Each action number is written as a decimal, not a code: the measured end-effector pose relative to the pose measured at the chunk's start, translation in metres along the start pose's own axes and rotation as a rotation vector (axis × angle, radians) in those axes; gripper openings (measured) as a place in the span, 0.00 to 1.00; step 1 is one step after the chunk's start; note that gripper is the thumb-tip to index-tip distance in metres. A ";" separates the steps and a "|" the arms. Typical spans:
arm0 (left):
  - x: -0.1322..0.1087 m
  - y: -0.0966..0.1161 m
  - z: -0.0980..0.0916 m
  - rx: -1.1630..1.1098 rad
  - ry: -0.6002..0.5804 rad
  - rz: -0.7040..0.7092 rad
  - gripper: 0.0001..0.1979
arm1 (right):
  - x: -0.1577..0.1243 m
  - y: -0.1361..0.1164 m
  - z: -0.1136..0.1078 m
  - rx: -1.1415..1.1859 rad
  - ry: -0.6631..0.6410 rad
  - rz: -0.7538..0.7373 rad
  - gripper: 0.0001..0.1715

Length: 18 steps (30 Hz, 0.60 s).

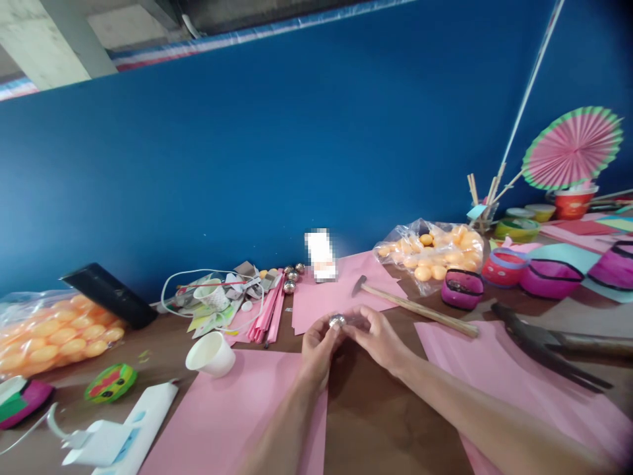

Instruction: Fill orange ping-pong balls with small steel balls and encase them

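Both hands meet near the middle of the table, around a small shiny silver ball (337, 321). My left hand (319, 346) pinches it from the left, its thumb against the ball. On the other side, the closed fingers of my right hand (372, 332) touch the ball too. Pink paper sheets (321, 303) lie just behind the hands, and a small hammer (415, 306) with a wooden handle rests partly on them. Several similar shiny balls (289, 286) sit behind and to the left. A white cup (211, 354) lies tilted on another pink sheet (237, 402).
Bags of orange balls stand at the far left (59, 333) and back right (435, 251). A power strip (143, 422) is at the front left. At right are a large hammer (544, 340), magenta pouches (551, 278) and a pink paper fan (573, 148). A blue partition (247, 145) stands behind.
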<state>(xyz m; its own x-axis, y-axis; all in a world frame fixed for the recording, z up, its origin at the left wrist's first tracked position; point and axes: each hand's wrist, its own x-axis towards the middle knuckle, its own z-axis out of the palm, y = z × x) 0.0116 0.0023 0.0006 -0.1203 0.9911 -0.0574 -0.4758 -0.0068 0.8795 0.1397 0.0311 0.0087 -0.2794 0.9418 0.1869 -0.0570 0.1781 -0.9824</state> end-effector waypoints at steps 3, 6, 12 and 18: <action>0.001 0.000 -0.001 -0.027 -0.035 -0.008 0.16 | 0.000 -0.001 -0.001 0.002 -0.012 -0.009 0.14; 0.002 -0.001 -0.003 -0.056 -0.048 -0.011 0.14 | 0.000 -0.001 -0.001 0.012 -0.014 -0.004 0.13; 0.001 -0.002 -0.005 -0.065 -0.040 -0.009 0.13 | -0.001 -0.001 0.000 0.089 -0.017 0.066 0.14; 0.001 -0.003 -0.003 -0.025 -0.054 0.001 0.14 | 0.001 0.003 0.002 0.012 0.025 0.055 0.13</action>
<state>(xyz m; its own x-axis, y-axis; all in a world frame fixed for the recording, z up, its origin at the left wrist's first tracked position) 0.0099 0.0033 -0.0035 -0.0741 0.9968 -0.0300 -0.4974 -0.0108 0.8674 0.1377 0.0321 0.0057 -0.2588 0.9568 0.1322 -0.0537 0.1224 -0.9910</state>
